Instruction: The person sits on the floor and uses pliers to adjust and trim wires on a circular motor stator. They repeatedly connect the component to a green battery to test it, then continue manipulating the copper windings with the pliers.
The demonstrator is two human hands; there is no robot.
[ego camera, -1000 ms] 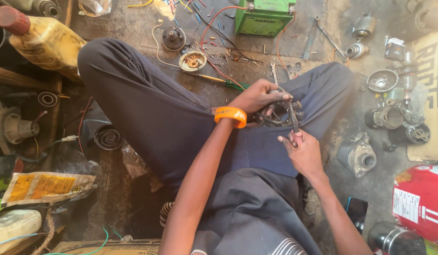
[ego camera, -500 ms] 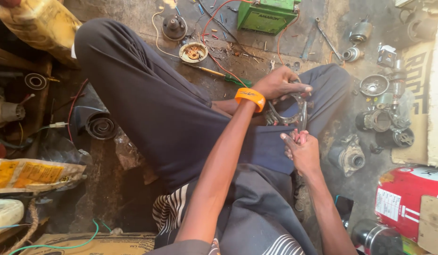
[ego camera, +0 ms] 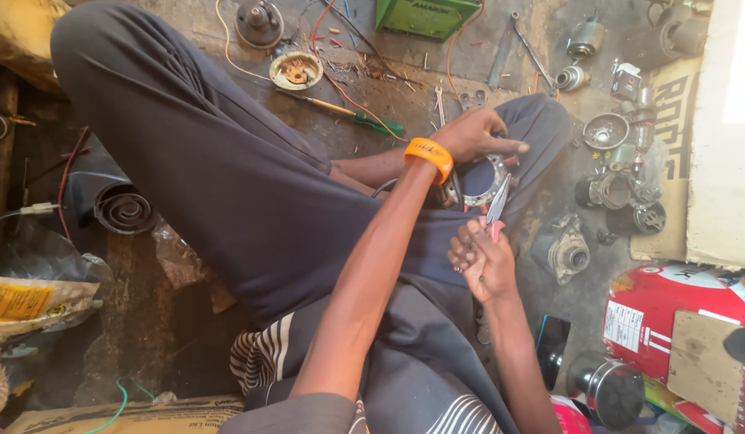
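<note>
I sit cross-legged on a dirty floor in dark trousers. My left hand (ego camera: 478,135), with an orange wristband (ego camera: 429,155), rests on a round metal motor part (ego camera: 483,178) lying on my lap and holds it. My right hand (ego camera: 481,253) grips red-handled pliers (ego camera: 497,205), whose jaws point up at the metal part's rim. The part is largely hidden under my left hand.
Several metal motor housings (ego camera: 617,189) lie on the floor at right, beside cardboard (ego camera: 726,137) and a red canister (ego camera: 669,309). A green box (ego camera: 424,14), a wrench (ego camera: 526,44), a green-handled screwdriver (ego camera: 352,112), red wires and a round plate (ego camera: 296,71) lie ahead.
The view has shifted, so everything sits lower and closer. My left hand has spread flat over the metal part. My right hand keeps the pliers at the part's rim.
</note>
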